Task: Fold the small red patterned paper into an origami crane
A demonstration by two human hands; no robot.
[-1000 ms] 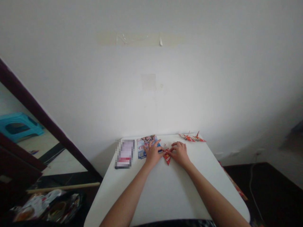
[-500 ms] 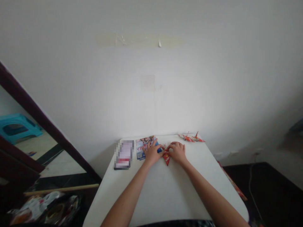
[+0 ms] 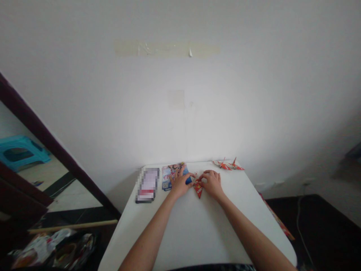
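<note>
red folded paper: the red folded paper (image 3: pixel 199 191) lies on the worktop (image 3: pixel 194 233) between the two hands, a pointed end aimed toward the person, its pale upper part partly hidden by fingers.
right hand: the right hand (image 3: pixel 212 183) has thumb and forefinger closed on the paper's upper right side, the other fingers curled.
left hand: the left hand (image 3: pixel 179 184) reaches over the leaflets (image 3: pixel 167 177), thumb and forefinger at the paper's upper left, other fingers spread; whether those two tips pinch it, i cannot tell.
leaflets: blue, printed, partly covered by the left hand.
phone: the phone (image 3: pixel 148 185), blurred, lies left of the leaflets.
far right corner: red-and-white folded figures (image 3: pixel 229 165), pointed tips upward, near the wall (image 3: pixel 254 94).
</note>
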